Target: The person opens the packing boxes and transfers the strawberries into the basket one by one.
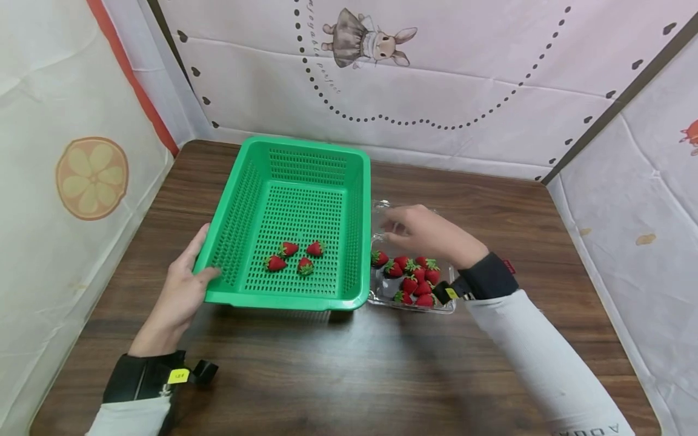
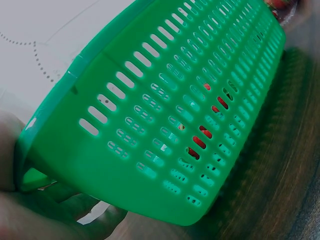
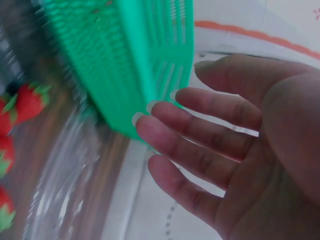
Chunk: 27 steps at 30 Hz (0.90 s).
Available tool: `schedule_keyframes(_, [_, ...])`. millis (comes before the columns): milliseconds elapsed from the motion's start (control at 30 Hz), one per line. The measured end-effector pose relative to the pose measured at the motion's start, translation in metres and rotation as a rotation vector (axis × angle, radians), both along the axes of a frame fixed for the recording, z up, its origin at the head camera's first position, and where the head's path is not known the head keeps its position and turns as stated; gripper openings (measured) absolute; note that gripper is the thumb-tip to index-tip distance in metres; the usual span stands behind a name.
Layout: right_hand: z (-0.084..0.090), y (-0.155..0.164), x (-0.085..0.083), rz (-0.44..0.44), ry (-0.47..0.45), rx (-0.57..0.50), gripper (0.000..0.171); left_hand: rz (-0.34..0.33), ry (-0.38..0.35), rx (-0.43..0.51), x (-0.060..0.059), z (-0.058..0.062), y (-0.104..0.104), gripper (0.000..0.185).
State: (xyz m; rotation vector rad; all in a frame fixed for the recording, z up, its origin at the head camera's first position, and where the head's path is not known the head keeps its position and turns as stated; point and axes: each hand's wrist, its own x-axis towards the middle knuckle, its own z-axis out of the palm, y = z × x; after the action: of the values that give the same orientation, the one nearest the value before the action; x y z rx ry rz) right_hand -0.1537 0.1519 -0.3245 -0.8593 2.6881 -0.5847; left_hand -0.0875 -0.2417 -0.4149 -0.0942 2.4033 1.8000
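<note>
I have four strawberries (image 1: 305, 266) lying in the green basket (image 1: 237, 298) on the table (image 1: 327, 375), near the end closest to me. My left grip (image 1: 182, 287) is closed firmly on the basket's near left corner; the left wrist view adds fingers tucked beneath the rim and red fruit showing through the side slots. Just right of the basket, the clear plastic box (image 1: 411, 307) holds a cluster of strawberries (image 1: 409, 284). Over its far part I have my right grip (image 1: 417, 230); the head view hides the palm, but the right wrist view shows it bare, fingers loosely extended and thumb apart, holding nothing.

Each black wristband (image 1: 143, 378) carries a yellow tag (image 1: 178, 376), its print too small for me to read. Letters on the right white sleeve (image 1: 545, 357) are cut off by the frame. Behind the table, the cloth (image 1: 463, 60) has a rabbit print (image 1: 365, 42) and sideways lettering, of which I make out "joyable" and "perfect".
</note>
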Motion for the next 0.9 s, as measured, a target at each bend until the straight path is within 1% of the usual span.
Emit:
schedule_keyframes(200, [-0.014,0.031,0.007,-0.031,-0.009,0.028,0.027,-0.009,0.006,-0.017,0.000,-0.001,-0.001,0.077])
schedule_keyframes(333, [-0.022,0.047,0.012,-0.051,-0.010,0.035,0.024,-0.014,0.002,-0.014,-0.001,-0.001,-0.001,0.078])
schedule_keyframes(433, [-0.027,0.057,0.016,-0.066,-0.031,0.049,0.022,-0.014,0.002,-0.013,-0.001,0.000,0.000,0.078])
schedule_keyframes(533, [-0.031,0.064,0.019,-0.090,-0.081,0.087,0.027,-0.014,0.005,-0.011,-0.001,0.001,0.001,0.078])
schedule_keyframes(667, [-0.035,0.068,0.022,-0.137,-0.183,0.135,0.036,-0.014,0.010,-0.011,-0.001,0.001,0.001,0.078])
schedule_keyframes(767, [-0.040,0.067,0.022,-0.152,-0.226,0.156,0.039,-0.012,0.011,-0.012,0.000,0.001,0.001,0.078])
schedule_keyframes(833, [-0.044,0.066,0.022,-0.141,-0.212,0.170,0.039,-0.012,0.008,-0.011,0.000,0.001,0.001,0.077])
schedule_keyframes(900, [-0.048,0.065,0.023,-0.132,-0.170,0.187,0.038,-0.011,0.002,-0.008,-0.001,0.000,0.001,0.077])
